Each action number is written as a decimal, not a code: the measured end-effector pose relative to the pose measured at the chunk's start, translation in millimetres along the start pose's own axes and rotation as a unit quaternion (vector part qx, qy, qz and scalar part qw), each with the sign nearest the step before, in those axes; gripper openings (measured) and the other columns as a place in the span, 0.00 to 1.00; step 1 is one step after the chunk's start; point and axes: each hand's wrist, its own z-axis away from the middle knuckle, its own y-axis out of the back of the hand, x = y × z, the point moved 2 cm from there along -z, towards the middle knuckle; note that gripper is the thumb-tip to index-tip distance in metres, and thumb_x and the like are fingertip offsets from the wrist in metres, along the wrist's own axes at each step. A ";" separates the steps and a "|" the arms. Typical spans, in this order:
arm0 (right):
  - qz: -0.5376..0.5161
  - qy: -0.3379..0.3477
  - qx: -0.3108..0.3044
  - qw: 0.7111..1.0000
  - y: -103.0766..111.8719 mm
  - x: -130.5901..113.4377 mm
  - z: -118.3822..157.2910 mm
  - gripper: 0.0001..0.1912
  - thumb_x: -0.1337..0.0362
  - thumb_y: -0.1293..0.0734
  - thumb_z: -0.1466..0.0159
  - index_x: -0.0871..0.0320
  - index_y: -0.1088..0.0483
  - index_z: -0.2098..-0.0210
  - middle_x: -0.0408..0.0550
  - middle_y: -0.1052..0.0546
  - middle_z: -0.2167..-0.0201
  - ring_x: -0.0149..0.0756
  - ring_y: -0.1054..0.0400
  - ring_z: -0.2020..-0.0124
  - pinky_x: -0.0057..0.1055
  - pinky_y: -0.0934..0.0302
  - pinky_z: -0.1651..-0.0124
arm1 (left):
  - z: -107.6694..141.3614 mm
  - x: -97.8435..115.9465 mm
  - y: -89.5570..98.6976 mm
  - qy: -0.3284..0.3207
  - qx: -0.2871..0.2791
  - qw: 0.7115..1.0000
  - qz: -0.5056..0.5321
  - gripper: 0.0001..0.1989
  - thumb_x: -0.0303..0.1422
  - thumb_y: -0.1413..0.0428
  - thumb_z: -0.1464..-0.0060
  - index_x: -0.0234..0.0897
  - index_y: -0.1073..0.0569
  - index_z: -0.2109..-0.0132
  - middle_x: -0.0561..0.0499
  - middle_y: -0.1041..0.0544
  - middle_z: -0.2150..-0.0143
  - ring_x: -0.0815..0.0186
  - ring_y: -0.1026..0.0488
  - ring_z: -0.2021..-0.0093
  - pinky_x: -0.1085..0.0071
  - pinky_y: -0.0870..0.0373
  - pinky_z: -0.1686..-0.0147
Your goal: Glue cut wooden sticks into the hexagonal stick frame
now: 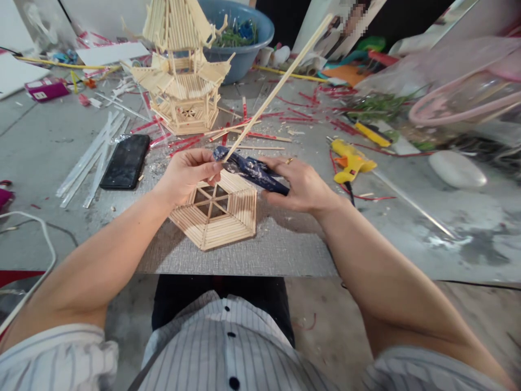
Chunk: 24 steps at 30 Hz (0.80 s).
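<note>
1. Grey table: cluttered; stick pagoda stands far left.
2. Hexagonal slatted panel: flat, near side, below your hands.
3. Your right hand: closed around a dark blue hand tool.
4. Your left hand: pinching the pale stick by its near end, at the tool's head; far end slants right.

L hand w/ stick, R hand w/ blue tool, nr hexagon; phone L of it, glue gun R.

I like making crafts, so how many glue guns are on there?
1: the yellow glue gun lies on the table, right of the right hand. Others may be hidden.
</note>
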 end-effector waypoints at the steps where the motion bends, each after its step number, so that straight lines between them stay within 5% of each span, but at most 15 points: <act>1: -0.001 0.001 0.001 1.000 0.0 -1.3 0.1 0.32 0.51 0.40 0.46 0.58 0.34 0.45 0.52 0.31 0.42 0.49 0.34 0.46 0.44 0.42 0.43 | -0.1 -0.2 -0.3 0.000 -0.002 1.000 -0.001 0.11 0.34 0.34 0.60 0.35 0.29 0.77 0.56 0.31 0.83 0.75 0.34 0.81 0.76 0.37 0.78; 24: 0.060 -0.029 0.010 0.998 0.0 -4.6 -0.7 0.33 0.49 0.40 0.44 0.61 0.34 0.45 0.55 0.26 0.49 0.50 0.32 0.49 0.44 0.38 0.47 | 0.1 -2.4 -3.2 0.000 0.001 1.000 -0.005 0.10 0.33 0.35 0.58 0.35 0.30 0.75 0.57 0.29 0.82 0.77 0.33 0.81 0.78 0.36 0.79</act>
